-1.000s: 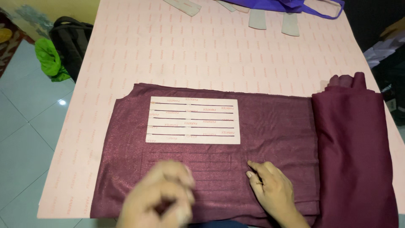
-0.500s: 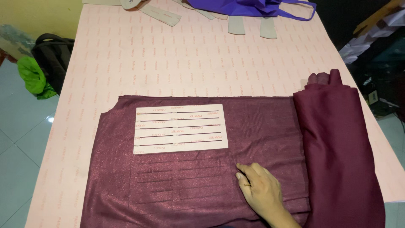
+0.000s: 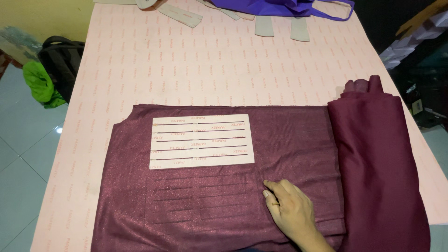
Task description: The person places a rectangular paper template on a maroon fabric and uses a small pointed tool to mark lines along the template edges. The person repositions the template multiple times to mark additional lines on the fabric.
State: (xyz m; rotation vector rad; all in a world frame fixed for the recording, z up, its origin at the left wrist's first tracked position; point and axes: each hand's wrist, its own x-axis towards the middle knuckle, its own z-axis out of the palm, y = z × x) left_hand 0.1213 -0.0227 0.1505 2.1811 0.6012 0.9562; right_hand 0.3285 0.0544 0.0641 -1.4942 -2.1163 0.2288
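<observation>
1. Right hand: lies palm down on the maroon cloth, fingers held close together and flat, tips pointing up and to the left; a ring sits on one finger. It grips nothing.
2. Maroon cloth: spread flat over the near part of the pink table, directly under the fingers. Faint marked lines run across it just left of the fingertips.
3. White slotted card: lies flat on the cloth, above and to the left of the fingertips, near but not touching them.
4. Roll of cloth: the unspread part of the same maroon cloth, lying along the table's right side, just beside the hand.
5. Left hand: out of view.
6. Far edge of the table: grey pattern pieces and a purple cloth.
7. Floor at left: a black bag with a green cloth against it; what the bag holds cannot be told.
</observation>
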